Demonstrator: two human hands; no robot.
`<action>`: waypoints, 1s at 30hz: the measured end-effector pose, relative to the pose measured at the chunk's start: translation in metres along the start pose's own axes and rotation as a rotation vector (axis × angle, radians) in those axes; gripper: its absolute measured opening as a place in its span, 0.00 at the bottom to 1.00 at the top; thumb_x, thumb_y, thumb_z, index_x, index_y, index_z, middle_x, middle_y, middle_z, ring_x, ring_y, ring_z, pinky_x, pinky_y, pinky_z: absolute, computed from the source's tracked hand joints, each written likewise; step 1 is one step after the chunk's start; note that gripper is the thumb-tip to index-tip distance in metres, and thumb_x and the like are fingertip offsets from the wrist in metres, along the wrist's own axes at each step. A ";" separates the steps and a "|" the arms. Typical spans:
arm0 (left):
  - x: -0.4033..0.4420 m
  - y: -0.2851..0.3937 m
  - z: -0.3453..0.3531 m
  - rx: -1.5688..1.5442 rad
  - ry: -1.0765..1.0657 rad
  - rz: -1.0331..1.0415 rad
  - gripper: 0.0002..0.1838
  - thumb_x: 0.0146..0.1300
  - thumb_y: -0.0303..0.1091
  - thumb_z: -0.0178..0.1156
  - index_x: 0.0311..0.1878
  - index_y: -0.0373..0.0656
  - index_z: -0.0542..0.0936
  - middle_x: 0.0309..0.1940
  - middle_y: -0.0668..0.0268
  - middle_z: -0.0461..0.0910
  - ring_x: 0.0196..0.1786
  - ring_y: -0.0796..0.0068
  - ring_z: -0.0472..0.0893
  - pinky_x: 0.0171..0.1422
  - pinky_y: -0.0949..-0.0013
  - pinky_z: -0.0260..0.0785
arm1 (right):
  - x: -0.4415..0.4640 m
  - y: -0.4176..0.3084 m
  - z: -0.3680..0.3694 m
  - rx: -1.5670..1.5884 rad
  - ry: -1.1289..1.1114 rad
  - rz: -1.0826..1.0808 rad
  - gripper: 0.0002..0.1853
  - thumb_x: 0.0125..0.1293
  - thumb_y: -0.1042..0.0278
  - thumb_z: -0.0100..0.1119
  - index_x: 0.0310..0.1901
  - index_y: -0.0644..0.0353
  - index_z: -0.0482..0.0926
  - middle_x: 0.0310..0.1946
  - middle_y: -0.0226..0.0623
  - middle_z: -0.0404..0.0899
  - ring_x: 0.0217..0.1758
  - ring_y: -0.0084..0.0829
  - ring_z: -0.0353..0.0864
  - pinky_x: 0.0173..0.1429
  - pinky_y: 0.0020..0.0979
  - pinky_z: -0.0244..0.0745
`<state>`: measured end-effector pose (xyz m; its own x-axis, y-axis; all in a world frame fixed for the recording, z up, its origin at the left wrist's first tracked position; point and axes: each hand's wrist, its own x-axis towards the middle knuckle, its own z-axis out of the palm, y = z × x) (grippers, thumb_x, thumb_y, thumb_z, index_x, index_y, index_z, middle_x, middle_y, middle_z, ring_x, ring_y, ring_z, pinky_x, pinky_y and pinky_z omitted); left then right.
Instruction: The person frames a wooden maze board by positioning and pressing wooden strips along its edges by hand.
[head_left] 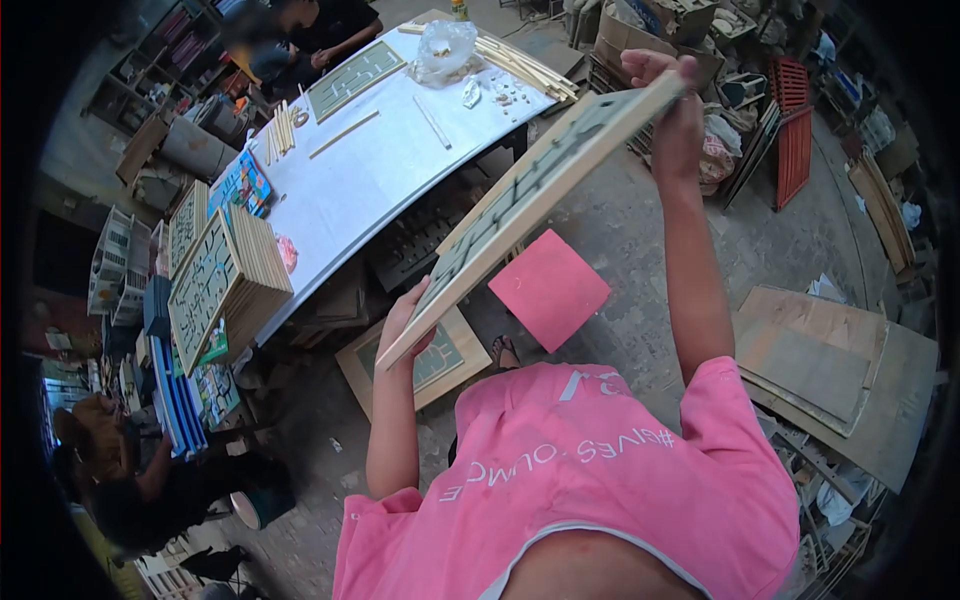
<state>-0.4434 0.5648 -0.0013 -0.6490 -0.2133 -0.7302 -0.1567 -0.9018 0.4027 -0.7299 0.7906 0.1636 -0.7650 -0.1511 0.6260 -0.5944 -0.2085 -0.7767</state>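
A framed wooden board (pixel 540 185) with dark green, maze-like lines on its face is held up tilted in front of me, seen nearly edge-on. Its lower left end is in my left hand (pixel 408 315), fingers wrapped round the frame. At the raised far right end, my right hand (pixel 675 100) grips the frame; some of its fingers are blurred and partly hidden by the corner. Below the left hand lies a similar framed panel (pixel 462 350) with a green centre, low near the floor. A pink square surface (pixel 550 290) shows beneath the held board.
A white-topped table (pixel 350 190) carries another framed board (pixel 355 80), wood strips (pixel 520 65) and a plastic bag (pixel 445 50). Stacked maze-patterned boards (pixel 225 275) stand at its left end. People sit beyond the table and at left. Wooden sheets (pixel 815 365) lie at right.
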 end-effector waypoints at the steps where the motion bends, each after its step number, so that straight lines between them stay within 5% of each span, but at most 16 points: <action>1: 0.007 -0.001 -0.005 -0.015 -0.181 -0.008 0.15 0.73 0.41 0.53 0.44 0.35 0.76 0.23 0.62 0.76 0.19 0.72 0.78 0.16 0.77 0.71 | -0.001 0.010 -0.012 0.209 -0.003 0.082 0.40 0.74 0.32 0.31 0.38 0.65 0.82 0.39 0.37 0.84 0.46 0.29 0.77 0.59 0.32 0.65; 2: 0.014 -0.002 -0.010 -0.032 -0.361 -0.013 0.15 0.74 0.36 0.51 0.47 0.29 0.73 0.29 0.57 0.75 0.27 0.69 0.83 0.22 0.77 0.80 | 0.004 0.032 -0.035 0.154 -0.107 0.102 0.47 0.70 0.26 0.20 0.47 0.65 0.80 0.49 0.45 0.82 0.55 0.36 0.78 0.64 0.37 0.65; 6: -0.006 -0.007 0.045 -0.134 -0.421 -0.025 0.15 0.72 0.35 0.53 0.46 0.27 0.71 0.30 0.55 0.78 0.27 0.68 0.82 0.28 0.73 0.85 | 0.013 0.058 -0.102 0.285 0.090 0.336 0.46 0.69 0.25 0.25 0.49 0.66 0.79 0.51 0.47 0.81 0.58 0.40 0.78 0.67 0.41 0.64; 14: -0.057 -0.039 0.123 -0.192 -0.391 0.160 0.15 0.72 0.33 0.52 0.44 0.25 0.69 0.31 0.49 0.80 0.26 0.63 0.85 0.28 0.73 0.85 | -0.015 0.091 -0.198 0.358 0.274 0.464 0.26 0.68 0.50 0.42 0.42 0.67 0.80 0.43 0.48 0.82 0.49 0.42 0.81 0.55 0.40 0.77; 22: -0.063 -0.056 0.122 -0.067 -0.361 0.189 0.18 0.70 0.32 0.53 0.53 0.23 0.71 0.44 0.46 0.82 0.45 0.60 0.86 0.53 0.66 0.82 | -0.045 0.106 -0.219 0.491 0.362 0.517 0.39 0.68 0.34 0.32 0.42 0.68 0.80 0.45 0.52 0.82 0.50 0.47 0.79 0.64 0.48 0.70; 26: -0.067 -0.041 0.119 -0.087 -0.370 0.183 0.18 0.70 0.32 0.54 0.52 0.23 0.71 0.44 0.47 0.82 0.46 0.60 0.86 0.52 0.65 0.83 | -0.045 0.116 -0.211 0.533 0.349 0.509 0.44 0.69 0.29 0.26 0.44 0.67 0.80 0.47 0.52 0.82 0.55 0.48 0.79 0.67 0.50 0.67; 30: -0.063 -0.018 0.104 -0.097 -0.389 0.207 0.18 0.69 0.30 0.54 0.54 0.23 0.69 0.47 0.48 0.80 0.46 0.61 0.85 0.53 0.65 0.83 | -0.046 0.085 -0.164 0.578 0.418 0.580 0.45 0.70 0.30 0.25 0.48 0.70 0.79 0.59 0.57 0.75 0.65 0.50 0.71 0.75 0.52 0.55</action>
<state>-0.4771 0.6338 0.0955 -0.8940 -0.2520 -0.3704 0.0640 -0.8901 0.4512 -0.7859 0.9383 0.0573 -0.9989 -0.0448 -0.0142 0.0408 -0.6766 -0.7352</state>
